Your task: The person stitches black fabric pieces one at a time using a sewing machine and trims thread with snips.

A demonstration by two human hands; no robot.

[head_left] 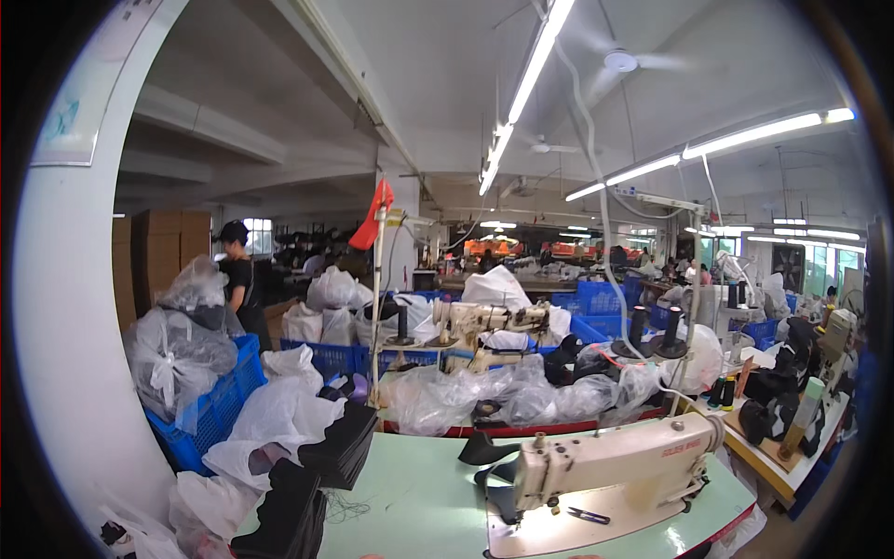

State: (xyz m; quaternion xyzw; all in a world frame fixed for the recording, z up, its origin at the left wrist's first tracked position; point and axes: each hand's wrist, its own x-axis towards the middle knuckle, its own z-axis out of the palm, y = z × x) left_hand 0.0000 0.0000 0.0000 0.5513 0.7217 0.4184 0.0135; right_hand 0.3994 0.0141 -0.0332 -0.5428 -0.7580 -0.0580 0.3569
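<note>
Only a sliver of my left hand (372, 556) shows at the lower edge, in front of the pale green table top (410, 494). A similar sliver of my right hand (585, 556) shows below the sewing machine's bed; the fingers of both are cut off from view. The cream sewing machine (605, 461) stands on the table, its needle end to the left. Dark cut pieces (500, 480) lie around that end. Small dark thread snips (589, 515) rest on the machine bed. Stacks of black pieces (340, 443) sit at the table's left, near loose threads (346, 508).
Clear plastic bags (466, 396) line the table's far side. At left, a blue crate (209, 410) holds stuffed bags, and a person (240, 279) in black stands beyond. Another sewing machine (494, 321) stands ahead. A thread stand pole (375, 307) rises at the table's far left.
</note>
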